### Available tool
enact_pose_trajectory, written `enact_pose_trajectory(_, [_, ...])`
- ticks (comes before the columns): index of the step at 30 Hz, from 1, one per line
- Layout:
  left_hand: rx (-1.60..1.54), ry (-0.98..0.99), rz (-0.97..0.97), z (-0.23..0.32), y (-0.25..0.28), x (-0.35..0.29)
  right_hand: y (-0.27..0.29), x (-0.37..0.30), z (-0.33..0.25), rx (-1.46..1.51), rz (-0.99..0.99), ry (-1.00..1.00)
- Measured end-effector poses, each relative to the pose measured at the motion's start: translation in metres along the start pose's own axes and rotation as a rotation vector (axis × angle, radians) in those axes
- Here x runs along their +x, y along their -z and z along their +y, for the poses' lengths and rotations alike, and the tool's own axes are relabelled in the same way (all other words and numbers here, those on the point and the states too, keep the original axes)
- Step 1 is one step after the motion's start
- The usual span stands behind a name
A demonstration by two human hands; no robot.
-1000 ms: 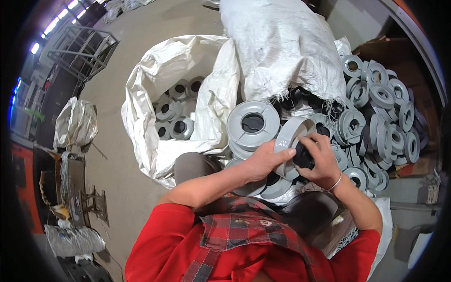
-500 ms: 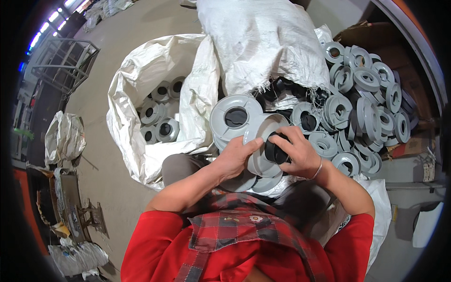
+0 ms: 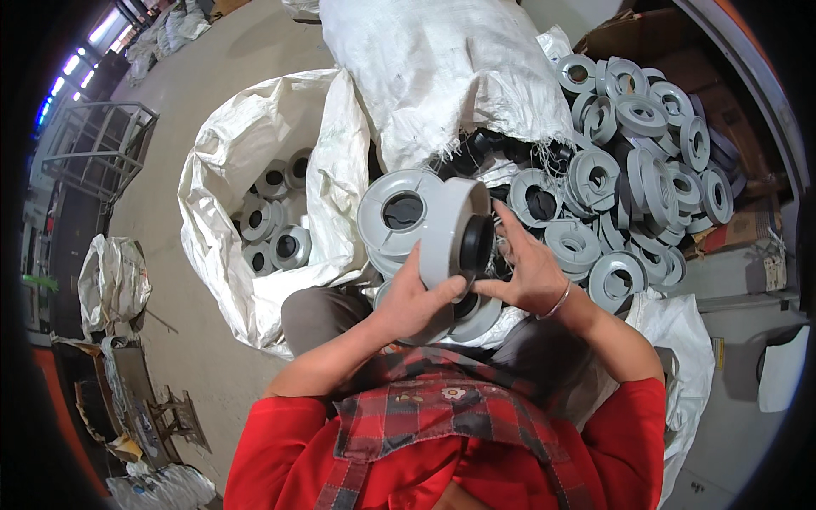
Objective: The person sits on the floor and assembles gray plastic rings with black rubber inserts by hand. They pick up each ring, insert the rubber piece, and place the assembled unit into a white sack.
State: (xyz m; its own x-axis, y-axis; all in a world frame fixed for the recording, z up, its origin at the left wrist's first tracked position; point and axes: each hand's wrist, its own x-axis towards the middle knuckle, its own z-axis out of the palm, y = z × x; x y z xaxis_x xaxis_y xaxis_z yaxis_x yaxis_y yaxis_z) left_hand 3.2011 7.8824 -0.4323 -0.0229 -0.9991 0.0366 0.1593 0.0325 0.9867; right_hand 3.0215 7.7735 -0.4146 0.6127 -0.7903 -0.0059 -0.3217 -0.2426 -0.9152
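My left hand grips a grey plastic flanged ring, thumb at its lower edge, fingers mostly hidden behind it. The ring is tipped on its side, and a black round insert sits in its right-facing opening. My right hand is spread beside that insert, thumb tip close to the ring's lower rim; whether it touches cannot be made out. Just behind, to the left, another grey ring with a black centre lies on top of a stack. More such rings rest below my hands, partly covered.
An open white woven sack at the left holds several grey rings with black centres. A full white sack spills black parts at its mouth. Loose grey rings heap up at the right before a cardboard box.
The ring has turned from facing up to standing on its side. My right hand has let go of the black insert, its fingers spreading away to the right. The view has shifted slightly.
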Motion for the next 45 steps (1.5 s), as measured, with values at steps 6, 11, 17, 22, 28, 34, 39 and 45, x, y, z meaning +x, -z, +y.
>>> enact_pose_trajectory(6, [-0.071,0.06,0.036,0.004,-0.007,-0.003,0.012,-0.003,0.005,0.085,-0.276,-0.275])
enact_pose_trajectory(11, [0.327,-0.067,-0.046,0.007,-0.013,-0.013,-0.008,-0.017,0.002,0.48,-0.139,-0.113])
enact_pose_trajectory(17, [0.252,0.009,-0.085,0.023,-0.003,-0.023,-0.016,-0.019,0.003,-0.175,-0.107,0.225])
enact_pose_trajectory(22, [0.575,-0.296,-0.131,0.028,0.015,-0.036,-0.03,-0.007,0.027,1.073,-0.579,-0.39])
enact_pose_trajectory(28, [1.223,-0.418,0.382,0.064,0.078,-0.015,-0.004,0.052,0.101,0.418,-0.067,-0.51])
enact_pose_trajectory(34, [1.344,0.097,-0.28,0.019,0.089,0.009,-0.062,0.077,0.153,0.705,-0.261,-0.758])
enact_pose_trajectory(39, [1.403,0.018,-0.279,-0.005,0.093,-0.003,-0.115,0.093,0.163,0.993,-0.162,-0.745])
enact_pose_trajectory(45, [1.278,0.024,-0.188,-0.021,0.093,-0.008,-0.129,0.092,0.181,1.175,0.038,-0.68])
